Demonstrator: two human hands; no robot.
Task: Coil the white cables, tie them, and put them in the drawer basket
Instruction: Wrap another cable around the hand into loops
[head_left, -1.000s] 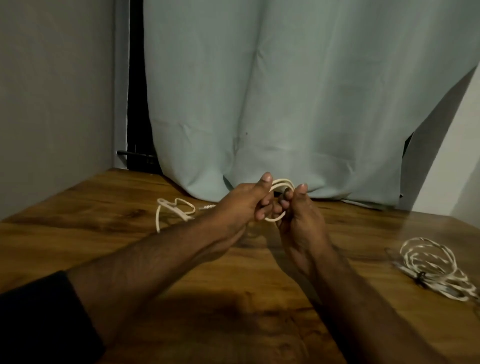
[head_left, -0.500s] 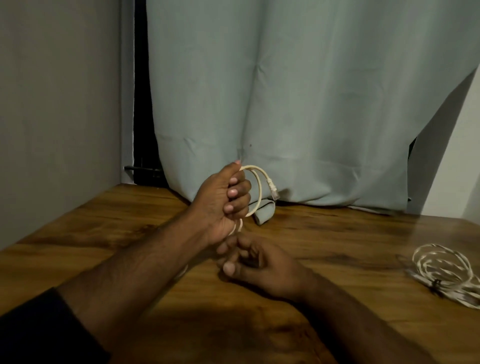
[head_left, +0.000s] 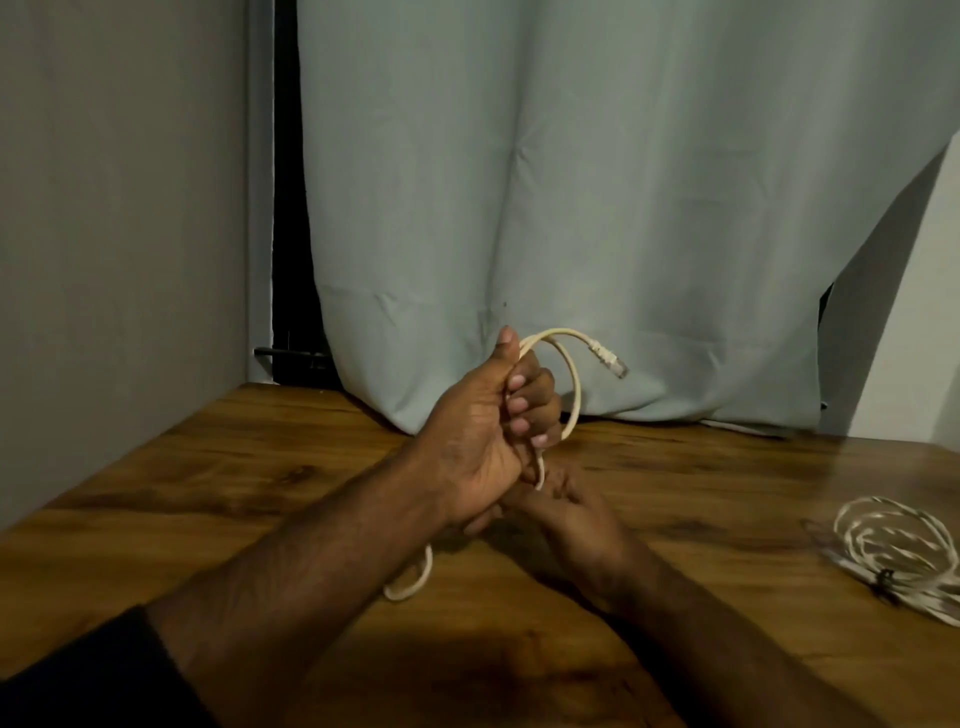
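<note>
tabletop (head_left: 208, 493) wood-grain, filling lower view; pale curtain (head_left: 597, 208) hanging behind, grey wall left. coiled bundle (head_left: 904, 551) lying tied at right edge, looking done. left hand (head_left: 483, 441) gripping white cable (head_left: 574, 395), loop arching up, plug end dangling free. right hand (head_left: 566, 514) sitting below, grip unclear. coiling underway; tying, basket remaining, basket not showing.

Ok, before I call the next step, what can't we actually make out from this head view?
- Right hand: its fingers sit behind the left hand, so its grip on the white cable is unreadable.
- Cable's lower run: hidden under the left forearm, only one loop shows.
- Coiled bundle: cut by the right edge, dim; its dark tie is unclear.
- Drawer basket: nowhere in frame.
</note>
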